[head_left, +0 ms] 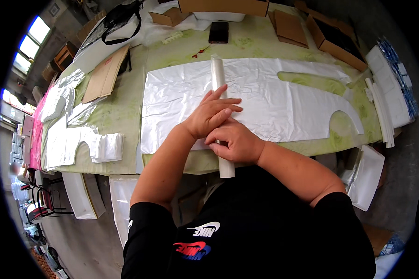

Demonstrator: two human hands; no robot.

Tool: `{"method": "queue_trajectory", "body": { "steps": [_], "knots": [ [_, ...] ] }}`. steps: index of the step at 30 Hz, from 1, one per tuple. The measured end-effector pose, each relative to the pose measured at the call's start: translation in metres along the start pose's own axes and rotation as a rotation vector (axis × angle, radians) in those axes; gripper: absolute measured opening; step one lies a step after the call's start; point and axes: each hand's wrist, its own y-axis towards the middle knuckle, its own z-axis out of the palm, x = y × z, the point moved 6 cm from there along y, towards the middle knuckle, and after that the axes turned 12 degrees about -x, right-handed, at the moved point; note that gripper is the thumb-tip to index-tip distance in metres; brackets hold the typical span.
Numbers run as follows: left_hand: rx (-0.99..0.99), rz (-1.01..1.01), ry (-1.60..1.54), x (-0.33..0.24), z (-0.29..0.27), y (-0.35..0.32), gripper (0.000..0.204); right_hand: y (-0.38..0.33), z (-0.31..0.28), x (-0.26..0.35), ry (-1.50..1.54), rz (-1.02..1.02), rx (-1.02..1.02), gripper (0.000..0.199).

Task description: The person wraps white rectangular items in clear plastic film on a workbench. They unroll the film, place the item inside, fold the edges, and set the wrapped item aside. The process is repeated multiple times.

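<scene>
A white plastic apron (pixel 260 107) lies spread flat and slightly wrinkled, its cut-out end toward the right. Across its left half, from far to near, runs a slim white roll (pixel 218 72), its near end jutting past the table edge. My left hand (pixel 212 114) rests over the roll, fingers stretched and apart, its thumb side touching my right hand. Lower down, my right hand (pixel 237 142) has its fingers curled over the roll, which passes beneath it. My hands cover the roll's middle.
Folded white aprons (pixel 65 144) lie at the left beside a flat cardboard piece (pixel 107 72). A phone (pixel 219 32) is at the back. An open cardboard box (pixel 335 42) stands at the far right, with more white rolls (pixel 381 111) near the right edge. The table has a green patterned cover (pixel 256 44).
</scene>
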Motion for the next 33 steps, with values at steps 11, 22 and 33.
{"method": "queue_trajectory", "body": {
  "steps": [11,22,33],
  "knots": [
    [-0.259,-0.449,0.671,-0.017,-0.059,-0.056,0.067,-0.059,-0.017,0.023,0.1,-0.061,-0.104,0.019],
    [-0.338,-0.933,0.904,0.056,-0.13,-0.102,0.089,-0.073,-0.032,0.024,0.114,-0.102,-0.13,0.018],
    [-0.783,-0.787,-0.046,0.061,-0.114,-0.073,0.089,-0.074,-0.045,0.023,0.078,0.027,-0.207,0.031]
  ]
}}
